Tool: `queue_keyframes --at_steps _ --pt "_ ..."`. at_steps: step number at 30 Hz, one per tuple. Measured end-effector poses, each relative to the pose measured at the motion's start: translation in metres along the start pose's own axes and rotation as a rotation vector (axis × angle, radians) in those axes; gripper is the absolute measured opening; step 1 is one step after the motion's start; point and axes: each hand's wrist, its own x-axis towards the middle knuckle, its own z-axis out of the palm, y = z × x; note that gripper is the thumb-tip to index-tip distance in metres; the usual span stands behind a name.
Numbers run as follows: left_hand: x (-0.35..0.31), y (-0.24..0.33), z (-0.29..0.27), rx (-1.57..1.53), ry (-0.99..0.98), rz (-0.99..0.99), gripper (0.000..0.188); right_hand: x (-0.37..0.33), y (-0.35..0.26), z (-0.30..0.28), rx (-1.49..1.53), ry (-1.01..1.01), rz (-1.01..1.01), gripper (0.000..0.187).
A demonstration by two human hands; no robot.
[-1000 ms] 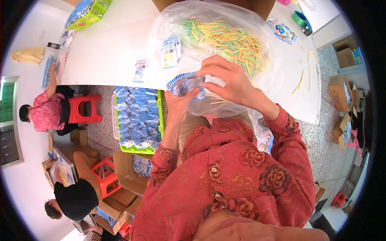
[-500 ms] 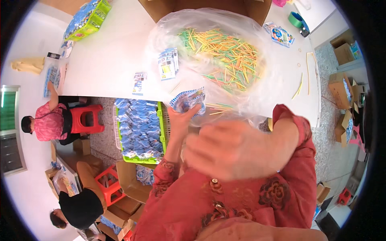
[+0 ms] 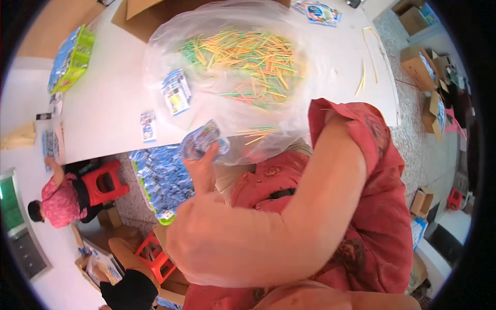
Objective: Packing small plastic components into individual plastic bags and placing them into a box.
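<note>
My left hand is closed around a few blue-and-white printed packets at the table's near edge. Big and blurred, my right hand crosses in front of my body toward the left, close below the left wrist; its fingers cannot be made out. Beyond the left hand spreads a clear plastic bag with many thin yellow, green and orange sticks on it. A small stack of packets lies on the bag's left part. One packet sits apart on the white table.
Left of my lap stands a green-rimmed crate full of blue packets. A green basket is at the far left, a cardboard box at the back. Two other people work at the left, near red stools. Cartons line the right floor.
My right hand and forearm have swung left and nearer to my body. The whole view has shifted, so the table things appear further left. The left hand keeps its packets.
</note>
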Motion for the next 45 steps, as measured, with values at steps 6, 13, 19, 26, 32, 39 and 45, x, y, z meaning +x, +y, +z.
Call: queue_keyframes --at_steps 6,13,19,26,32,39,45 --pt "0.007 -0.011 -0.019 0.003 0.062 -0.054 0.041 0.001 0.135 0.060 -0.029 0.124 0.190 0.016" --pt "0.009 -0.005 -0.025 -0.044 0.065 -0.025 0.041 -0.051 0.291 0.132 -0.038 0.214 0.595 0.016" --pt "0.010 -0.007 -0.027 -0.033 0.077 -0.064 0.041 -0.029 0.293 0.167 -0.259 -0.129 0.513 0.023" --pt "0.009 -0.009 -0.034 -0.073 0.069 -0.060 0.041 -0.015 0.294 0.181 -0.286 -0.170 0.513 0.018" --pt "0.009 -0.009 -0.033 -0.068 0.063 -0.081 0.043 -0.015 0.294 0.197 -0.399 -0.094 0.438 0.010" --pt "0.008 -0.011 -0.035 -0.077 0.077 -0.076 0.044 -0.014 0.295 0.194 -0.281 -0.170 0.571 0.010" --pt "0.006 -0.011 -0.031 -0.069 0.080 -0.064 0.044 -0.032 0.303 0.173 -0.140 0.144 0.601 0.008"
